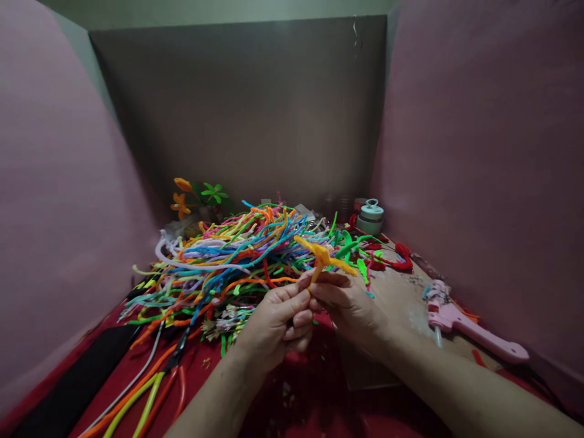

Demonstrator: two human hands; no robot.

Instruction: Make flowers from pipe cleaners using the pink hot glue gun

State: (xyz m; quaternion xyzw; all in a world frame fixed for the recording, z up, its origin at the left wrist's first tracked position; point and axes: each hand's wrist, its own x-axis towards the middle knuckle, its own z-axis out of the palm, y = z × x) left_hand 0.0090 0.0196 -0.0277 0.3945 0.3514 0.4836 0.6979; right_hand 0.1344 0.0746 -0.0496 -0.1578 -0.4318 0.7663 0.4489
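Note:
Both hands meet around a yellow-orange pipe-cleaner flower (pixel 322 255), its fuzzy petals spread out above the fingers. My left hand (pixel 285 313) pinches the lower end of it between thumb and fingers. From the other side, my right hand (pixel 347 301) grips the same piece just under the petals, its fingers closed. The fingers hide the bottom of the flower. Behind the hands lies a big heap of multicoloured pipe cleaners (pixel 237 249), with green leaf-shaped pieces (pixel 349 246) at its right end.
A pink glue gun (pixel 474 331) rests on a board (pixel 401 310) at the right. Red fuzzy pieces (pixel 404 258) and a mint-green jar (pixel 370 218) stand farther back. Pliers with red handles (pixel 176 380) lie at left. Finished orange flowers (pixel 181 205) stand at back left. Pink panels (pixel 483 152) flank the table.

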